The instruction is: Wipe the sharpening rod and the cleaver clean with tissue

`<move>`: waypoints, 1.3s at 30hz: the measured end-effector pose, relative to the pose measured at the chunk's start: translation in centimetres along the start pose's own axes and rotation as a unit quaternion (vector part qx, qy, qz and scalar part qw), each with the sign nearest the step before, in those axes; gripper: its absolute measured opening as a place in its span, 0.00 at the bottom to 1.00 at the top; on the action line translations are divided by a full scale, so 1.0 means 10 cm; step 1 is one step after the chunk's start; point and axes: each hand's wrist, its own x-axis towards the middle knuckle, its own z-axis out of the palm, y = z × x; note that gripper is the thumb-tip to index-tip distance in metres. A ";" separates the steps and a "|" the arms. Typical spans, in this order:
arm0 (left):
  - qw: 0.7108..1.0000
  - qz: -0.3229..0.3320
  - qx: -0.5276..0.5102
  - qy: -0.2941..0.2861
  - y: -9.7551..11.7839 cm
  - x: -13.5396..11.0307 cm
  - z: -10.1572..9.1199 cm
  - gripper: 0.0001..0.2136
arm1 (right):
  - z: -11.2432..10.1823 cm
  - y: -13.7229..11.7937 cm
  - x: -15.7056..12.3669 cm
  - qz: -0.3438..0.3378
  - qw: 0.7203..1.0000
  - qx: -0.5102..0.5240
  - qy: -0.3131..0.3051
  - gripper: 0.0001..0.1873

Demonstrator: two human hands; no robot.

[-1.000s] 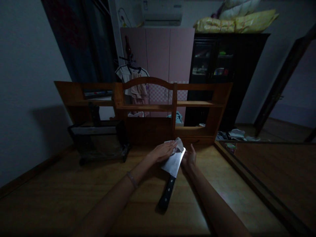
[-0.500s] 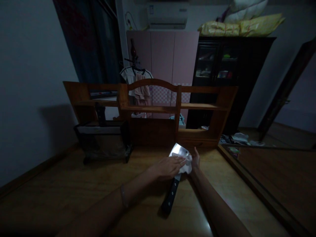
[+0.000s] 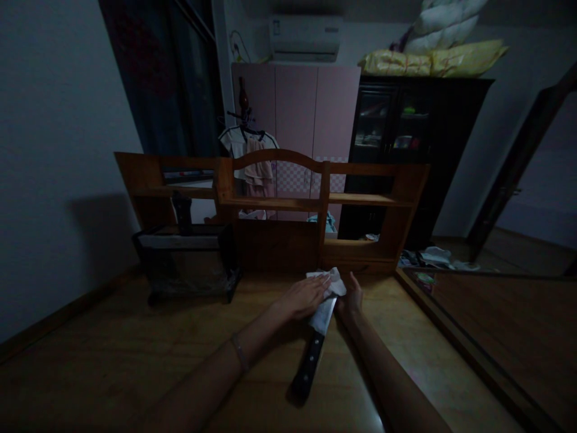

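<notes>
A cleaver [image 3: 323,317] with a broad metal blade and a black riveted handle is tilted over the wooden tabletop, its handle towards me. My left hand [image 3: 307,296] presses a crumpled white tissue [image 3: 336,281] onto the far part of the blade with flat, outstretched fingers. The tissue and fingers hide that end of the blade. Along the blade's right side is my right hand [image 3: 352,302], thumb raised and apart. Its other fingers are hidden behind or beneath the blade, so their grip cannot be made out.
A dark knife block [image 3: 187,261] with a black handle sticking out stands at the left. Behind it runs a wooden shelf unit [image 3: 279,204] along the tabletop's [image 3: 252,373] back edge. A raised wooden edge [image 3: 451,334] borders the right side.
My left hand and the tissue have slid towards the blade's far end, uncovering the part near the handle and covering the shiny tip. The right hand has barely moved.
</notes>
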 end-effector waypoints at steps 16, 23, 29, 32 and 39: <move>0.998 -0.055 -0.005 0.003 -0.13 0.03 0.02 0.25 | 0.00 0.01 -0.01 0.044 0.999 0.001 -0.024 0.22; 0.998 -0.047 -0.035 0.004 -0.08 -0.10 -0.01 0.24 | 0.00 0.01 -0.02 0.037 0.999 -0.011 0.006 0.21; 0.999 -0.026 -0.033 -0.008 -0.03 -0.23 -0.01 0.24 | -0.03 0.01 -0.01 0.037 0.999 -0.031 0.003 0.21; 1.000 -0.019 -0.006 -0.015 0.01 -0.27 -0.01 0.23 | -0.03 0.01 0.00 0.036 0.999 -0.020 0.014 0.19; 1.000 -0.005 0.015 -0.026 0.23 -0.29 -0.07 0.23 | -0.01 -0.02 -0.04 0.065 0.997 -0.036 -0.006 0.22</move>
